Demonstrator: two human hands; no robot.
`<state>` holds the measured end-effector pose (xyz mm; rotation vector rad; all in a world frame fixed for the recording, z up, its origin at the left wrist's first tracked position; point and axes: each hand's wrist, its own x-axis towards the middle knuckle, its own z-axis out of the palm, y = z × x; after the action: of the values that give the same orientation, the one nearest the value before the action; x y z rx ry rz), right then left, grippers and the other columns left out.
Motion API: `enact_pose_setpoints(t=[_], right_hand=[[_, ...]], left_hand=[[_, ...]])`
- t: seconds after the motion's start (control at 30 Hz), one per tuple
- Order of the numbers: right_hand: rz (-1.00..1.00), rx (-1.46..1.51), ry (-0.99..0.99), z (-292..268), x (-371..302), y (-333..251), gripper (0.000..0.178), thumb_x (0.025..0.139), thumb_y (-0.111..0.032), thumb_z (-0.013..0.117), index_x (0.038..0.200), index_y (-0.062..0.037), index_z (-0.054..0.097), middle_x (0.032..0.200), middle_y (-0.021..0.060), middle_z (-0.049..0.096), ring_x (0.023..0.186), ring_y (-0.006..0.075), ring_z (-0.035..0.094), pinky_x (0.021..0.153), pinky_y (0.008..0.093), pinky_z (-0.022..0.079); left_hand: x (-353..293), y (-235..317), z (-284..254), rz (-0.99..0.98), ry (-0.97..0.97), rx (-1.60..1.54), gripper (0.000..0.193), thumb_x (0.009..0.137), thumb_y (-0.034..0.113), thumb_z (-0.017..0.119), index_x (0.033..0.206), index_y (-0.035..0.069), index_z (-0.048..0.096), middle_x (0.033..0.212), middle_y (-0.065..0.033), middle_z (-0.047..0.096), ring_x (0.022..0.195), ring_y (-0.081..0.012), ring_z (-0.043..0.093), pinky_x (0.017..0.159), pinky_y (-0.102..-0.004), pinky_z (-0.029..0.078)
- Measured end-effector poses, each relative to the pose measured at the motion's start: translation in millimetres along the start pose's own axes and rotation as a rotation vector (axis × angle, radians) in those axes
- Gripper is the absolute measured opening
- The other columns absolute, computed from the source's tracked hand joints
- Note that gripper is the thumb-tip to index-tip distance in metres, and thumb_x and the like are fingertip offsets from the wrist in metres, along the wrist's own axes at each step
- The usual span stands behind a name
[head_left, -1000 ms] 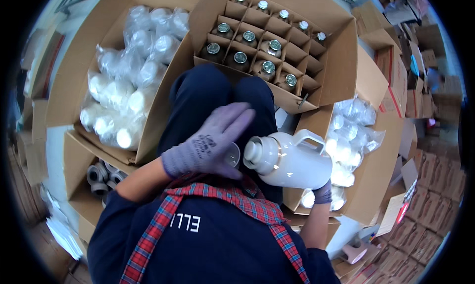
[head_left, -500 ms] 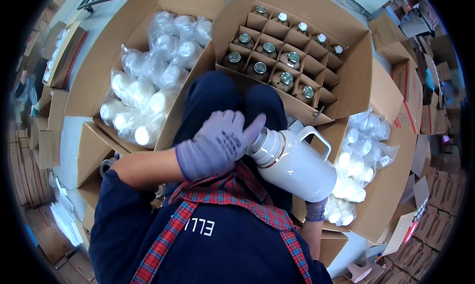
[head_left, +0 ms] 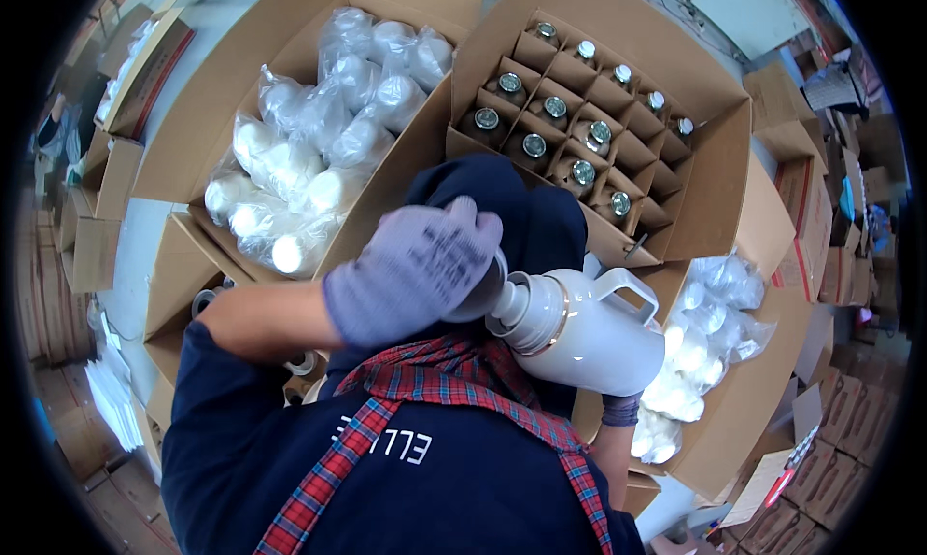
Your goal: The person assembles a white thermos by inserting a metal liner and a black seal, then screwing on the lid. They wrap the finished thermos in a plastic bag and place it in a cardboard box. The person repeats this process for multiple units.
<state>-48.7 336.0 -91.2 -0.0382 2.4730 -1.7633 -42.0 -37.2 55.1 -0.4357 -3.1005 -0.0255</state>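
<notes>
Glossy white rounded jug with a loop handle and thin gold-coloured neck ring (head_left: pixel 599 347) lies tilted over my lap, between my hands: neck toward my left hand, base at my right, handle on the far side. My right hand in its purple-grey knit glove (head_left: pixel 621 409) is at the jug's base, mostly hidden under it; fingers out of sight, so can't tell how closed they are. My left hand, same glove with dark print on the back (head_left: pixel 415 273), is curled round a pale grey cup-shaped piece (head_left: pixel 486 297), fingers partly hidden. That piece sits just beside the jug's narrow white spout end (head_left: pixel 511 302); can't tell if they touch. Nearer me than both hands: red plaid apron (head_left: pixel 425 379) over my navy top (head_left: pixel 463 492). Just beyond my left hand, my knees in dark trousers (head_left: pixel 470 180). Ahead and left of that hand, open brown carton (head_left: pixel 188 135) with white rounded pieces in clear plastic bags (head_left: pixel 333 183). Ahead of both hands, divider carton (head_left: pixel 719 183) with dark-looking bottles, silvery and white tops (head_left: pixel 582 172). Beyond my right hand, farther right, another open carton (head_left: pixel 763 381) with more bagged white pieces (head_left: pixel 690 357). Left of my left hand, past the wrist, loose white sheets (head_left: pixel 114 405), well apart.
</notes>
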Motion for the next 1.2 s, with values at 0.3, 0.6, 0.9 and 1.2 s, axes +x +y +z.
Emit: enact_pose_setpoints(t=[0.3, 0.6, 0.9, 1.2], right_hand=[[0.108, 0.173, 0.019, 9.6, -2.2, -2.8, 0.047, 0.095, -0.017, 0.063, 0.137, -0.0011, 0.050, 0.127, 0.0139, 0.062, 0.112, 0.0214, 0.062, 0.094, 0.0366, 0.053], [0.250, 0.283, 0.067, 17.7, -38.3, -5.8, 0.043, 0.096, -0.017, 0.062, 0.134, 0.0008, 0.051, 0.125, 0.0133, 0.062, 0.111, 0.0226, 0.062, 0.093, 0.0354, 0.051], [-0.134, -0.049, -0.061, 25.7, 11.2, -91.9, 0.045, 0.095, -0.021, 0.065, 0.132, 0.0018, 0.055, 0.126, 0.0161, 0.062, 0.113, 0.0255, 0.061, 0.097, 0.0372, 0.049], [-0.198, -0.398, -0.230, 6.5, 53.9, -172.2, 0.047, 0.094, -0.026, 0.067, 0.130, 0.0028, 0.058, 0.128, 0.0189, 0.062, 0.116, 0.0283, 0.059, 0.100, 0.0389, 0.047]], left_hand=[[15.3, -14.5, 13.9, 0.031, -0.118, -0.253, 0.033, 0.086, 0.017, 0.061, 0.115, 0.001, 0.061, 0.106, -0.0230, 0.066, 0.090, -0.0295, 0.070, 0.070, -0.0352, 0.058], [-27.5, -26.7, 102.5, -0.252, 0.435, -1.350, 0.038, 0.101, 0.028, 0.048, 0.116, -0.003, 0.065, 0.119, -0.0164, 0.063, 0.108, -0.0228, 0.060, 0.097, -0.0340, 0.046], [-60.3, -55.3, 45.2, -0.417, 0.076, -1.826, 0.055, 0.098, 0.044, 0.053, 0.133, 0.002, 0.054, 0.124, -0.0156, 0.058, 0.112, -0.0233, 0.060, 0.098, -0.0351, 0.047], [-84.4, 52.5, 135.2, -0.136, 0.806, -1.376, 0.077, 0.081, 0.037, 0.076, 0.140, 0.002, 0.041, 0.143, -0.0309, 0.033, 0.132, -0.0466, 0.038, 0.111, -0.0488, 0.034]])
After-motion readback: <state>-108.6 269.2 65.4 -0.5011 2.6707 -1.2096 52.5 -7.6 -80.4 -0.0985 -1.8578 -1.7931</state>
